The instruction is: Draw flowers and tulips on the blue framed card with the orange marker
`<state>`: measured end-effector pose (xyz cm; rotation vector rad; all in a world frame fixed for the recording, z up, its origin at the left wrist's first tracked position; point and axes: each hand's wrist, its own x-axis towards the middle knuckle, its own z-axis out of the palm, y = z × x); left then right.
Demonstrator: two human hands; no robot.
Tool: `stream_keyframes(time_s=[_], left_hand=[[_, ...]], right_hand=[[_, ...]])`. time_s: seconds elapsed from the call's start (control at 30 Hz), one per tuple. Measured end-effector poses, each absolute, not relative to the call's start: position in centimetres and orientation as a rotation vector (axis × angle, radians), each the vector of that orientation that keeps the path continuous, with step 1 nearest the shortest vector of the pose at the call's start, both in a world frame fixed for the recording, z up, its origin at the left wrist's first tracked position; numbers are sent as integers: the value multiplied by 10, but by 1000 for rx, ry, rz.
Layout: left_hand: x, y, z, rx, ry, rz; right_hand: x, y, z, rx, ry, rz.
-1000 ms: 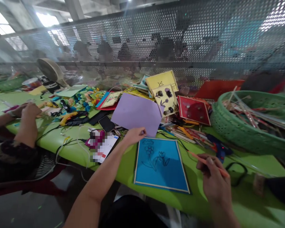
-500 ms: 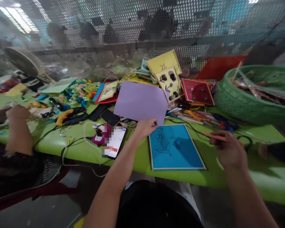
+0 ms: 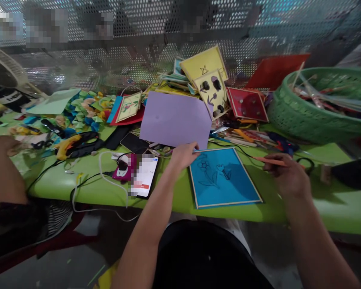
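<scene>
A blue picture board with a pale stick frame and drawn flowers lies on the green table before me. My left hand is at its top left corner, fingers closed on the edge and hiding that corner. To the board's right, my right hand holds a slim orange pen-like tool above the table. A thin black cord appears to meet the tool's left end. Behind the board, a purple sheet leans on other pieces.
A phone and a pink device with cables lie left of my forearm. A yellow-and-black glue gun and paper scraps are further left, near a co-worker's arm. A green basket stands back right.
My view has shifted, so most things sit higher in the picture. The blue board is turned slightly. Both hands keep nearly the same places; the co-worker's arm has come nearer the left edge.
</scene>
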<state>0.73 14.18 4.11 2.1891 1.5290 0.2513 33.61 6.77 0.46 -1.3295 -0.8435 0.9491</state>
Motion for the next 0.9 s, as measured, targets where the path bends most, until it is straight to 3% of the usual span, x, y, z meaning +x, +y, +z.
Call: stream_keyframes(time_s=[0.4,0.9], left_hand=[[5,149,21,2233,1533,230],[3,151,30,2217,1547,198]], right_hand=[[341,67,-2,-1346,-815,997],[321,67,8,-1361,-913,1038]])
